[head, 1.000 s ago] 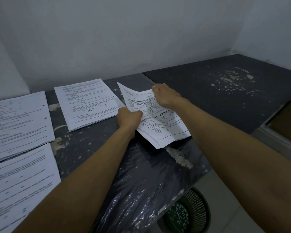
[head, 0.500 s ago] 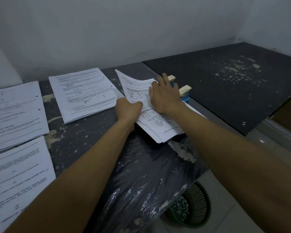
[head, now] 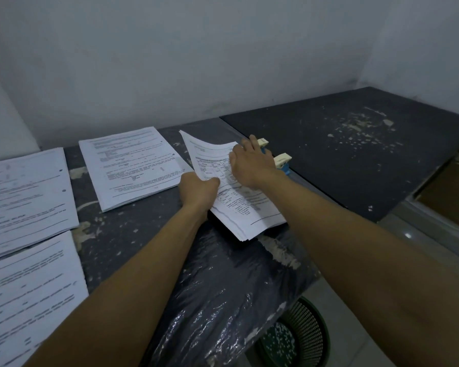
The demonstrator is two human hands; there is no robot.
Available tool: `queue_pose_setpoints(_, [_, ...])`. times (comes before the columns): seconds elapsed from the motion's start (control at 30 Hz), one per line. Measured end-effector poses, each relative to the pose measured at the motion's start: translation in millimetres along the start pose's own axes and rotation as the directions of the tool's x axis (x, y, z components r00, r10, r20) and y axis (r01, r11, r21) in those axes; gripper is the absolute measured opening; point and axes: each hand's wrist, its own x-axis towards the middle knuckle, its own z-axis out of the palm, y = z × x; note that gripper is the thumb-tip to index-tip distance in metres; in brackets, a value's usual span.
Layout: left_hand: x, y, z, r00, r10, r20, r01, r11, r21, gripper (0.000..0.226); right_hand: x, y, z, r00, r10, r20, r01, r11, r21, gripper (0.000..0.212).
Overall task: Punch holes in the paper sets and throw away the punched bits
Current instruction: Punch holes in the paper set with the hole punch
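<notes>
A set of printed sheets point(head: 252, 210) lies at an angle on the dark table, its far end curling up. My left hand point(head: 198, 190) grips the set's left edge, thumb on top. My right hand point(head: 249, 164) lies flat on the sheets with straight fingers, pressing them down. Just past its fingertips a blue hole punch with cream levers point(head: 281, 162) sticks out from under the paper; most of it is hidden.
Another paper set point(head: 133, 165) lies to the left, two more point(head: 24, 197) at the far left edge, some showing punched holes. A green mesh bin point(head: 297, 343) with white paper bits stands on the floor below the table's plastic-wrapped edge point(head: 217, 300). A cardboard box point(head: 451, 192) is right.
My right hand went from gripping the set's right edge to lying flat on the sheets, which uncovered the punch levers. The left hand kept its grip. The view shifted slightly.
</notes>
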Motion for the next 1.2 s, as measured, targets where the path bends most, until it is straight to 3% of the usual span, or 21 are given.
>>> queue_pose_setpoints(0.1, [-1,0,0,1.0,-0.009,0.01,0.009,1.0,-0.019,0.025,3,3,-16,0.998,-0.015,0.055,0.009,0.995,0.102,0.048])
queue_pose_setpoints(0.2, [0,0,-1,1.0,-0.015,0.02,0.016,0.999,-0.033,0.025,7,8,-40,0.993,-0.02,0.113,-0.018,0.947,0.321,0.047])
queue_pose_setpoints(0.3, [-1,1,-1,1.0,-0.01,0.018,0.01,0.999,-0.039,0.028,6,13,-56,0.983,-0.004,0.183,-0.092,0.853,0.513,0.072])
queue_pose_setpoints(0.33, [-1,1,-1,1.0,-0.01,0.015,0.01,0.999,-0.034,0.028,6,15,-58,0.981,-0.005,0.193,-0.098,0.848,0.521,0.075])
queue_pose_setpoints(0.5, [1,0,0,1.0,-0.02,0.009,0.02,0.999,-0.028,0.021,17,24,-58,0.979,-0.024,0.204,-0.098,0.817,0.568,0.054])
queue_pose_setpoints(0.87, [7,3,-5,0.985,-0.157,0.07,0.167,0.971,-0.174,0.021,21,30,-64,0.971,-0.012,0.24,-0.15,0.748,0.646,0.063])
queue_pose_setpoints(1.2, [11,14,-31,0.997,-0.069,0.026,0.071,0.995,-0.077,0.015,16,27,-65,0.984,-0.015,0.179,-0.106,0.755,0.648,0.056])
